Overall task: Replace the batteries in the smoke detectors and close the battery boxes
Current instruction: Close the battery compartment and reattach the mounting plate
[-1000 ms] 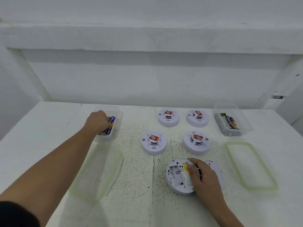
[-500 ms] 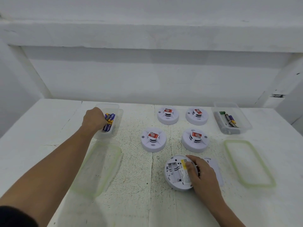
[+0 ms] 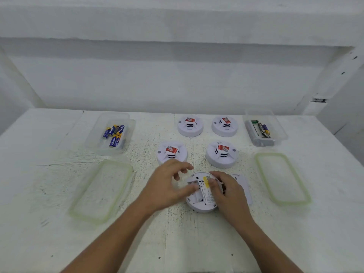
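Note:
An upturned white smoke detector [image 3: 199, 204] lies near the table's front middle, its battery compartment open. My right hand [image 3: 230, 196] grips its right rim, thumb on the yellow label. My left hand [image 3: 167, 186] hovers over its left side, blurred, thumb tip at the compartment; whether it holds a battery is hidden. The detached battery cover [image 3: 245, 187] lies just right of the detector, partly under my right hand. Blue batteries [image 3: 115, 135] lie in a clear box [image 3: 94, 140] at far left. Darker batteries [image 3: 264, 131] lie in another clear box [image 3: 280, 133] at far right.
Several other smoke detectors stand face up behind my hands: [image 3: 172, 153], [image 3: 221, 155], [image 3: 190, 126], [image 3: 225, 126]. A green-rimmed lid [image 3: 102, 192] lies front left and another lid [image 3: 281, 178] front right. A white wall closes the back.
My left hand has left the left battery box and swung right and toward me to the open detector. My right hand stays on the detector.

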`<state>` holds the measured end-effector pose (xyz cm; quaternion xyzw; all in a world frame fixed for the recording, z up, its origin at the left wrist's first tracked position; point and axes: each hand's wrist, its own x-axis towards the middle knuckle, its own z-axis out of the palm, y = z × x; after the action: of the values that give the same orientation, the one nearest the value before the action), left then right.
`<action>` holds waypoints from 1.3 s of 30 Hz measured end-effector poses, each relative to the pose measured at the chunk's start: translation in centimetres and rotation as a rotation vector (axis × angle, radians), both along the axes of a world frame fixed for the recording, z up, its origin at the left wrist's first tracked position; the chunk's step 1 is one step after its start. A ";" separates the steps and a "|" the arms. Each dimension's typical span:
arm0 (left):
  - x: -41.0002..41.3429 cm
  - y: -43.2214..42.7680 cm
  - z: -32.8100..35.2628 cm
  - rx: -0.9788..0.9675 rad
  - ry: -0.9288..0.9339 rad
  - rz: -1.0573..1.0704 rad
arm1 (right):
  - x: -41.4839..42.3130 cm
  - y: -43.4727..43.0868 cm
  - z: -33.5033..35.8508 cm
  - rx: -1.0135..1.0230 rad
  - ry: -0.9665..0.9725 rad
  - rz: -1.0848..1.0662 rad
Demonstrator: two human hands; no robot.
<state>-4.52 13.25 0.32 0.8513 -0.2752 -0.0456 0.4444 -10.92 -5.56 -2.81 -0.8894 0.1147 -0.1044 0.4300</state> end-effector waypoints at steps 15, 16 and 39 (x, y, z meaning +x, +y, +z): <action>-1.2 -1.9 -2.8 0.013 0.284 -0.011 | 1.4 -1.4 2.8 -0.253 0.052 0.118; -1.1 -2.1 -2.8 0.027 0.290 0.001 | 1.7 -1.7 3.0 -0.263 0.060 0.140; -1.6 -3.4 -2.9 0.074 0.248 0.133 | 18.0 -18.8 6.8 -0.529 0.509 0.028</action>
<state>-6.09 9.81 -2.59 0.8712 -0.1593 -0.1310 0.4455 7.09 -24.41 4.00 -0.9688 0.1750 0.0999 0.1443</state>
